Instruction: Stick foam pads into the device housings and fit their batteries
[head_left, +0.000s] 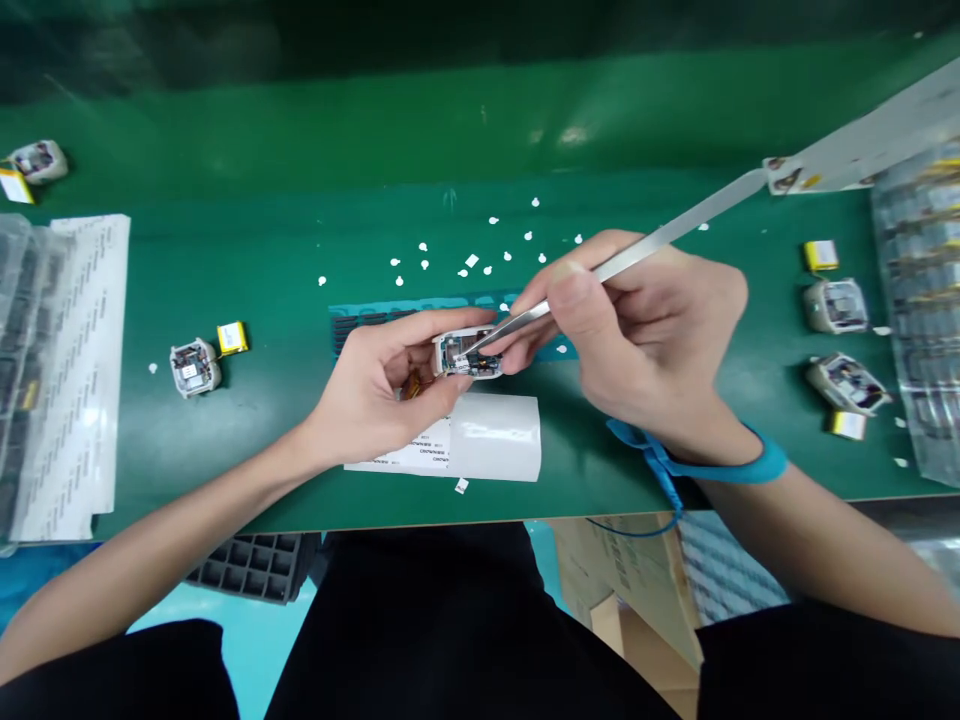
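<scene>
Casing [469,353] sat pinched in left hand [382,385] fingertips, mid-bench, open side up, long axis approx left-right. Right hand [637,330] gripped tweezers [600,270], tips in casing, shaft angled up-right. Green mat [300,250] w/ white scraps [480,255], label sheet [480,440] just under hands. More casings [195,367] left & right, trays at both edges.

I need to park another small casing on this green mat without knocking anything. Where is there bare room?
Bare mat lies between the left hand and the lone casing with its yellow cell, and along the far edge beyond the white scraps. Crowded: around the right hand, and the right side with casings and plastic trays.
</scene>
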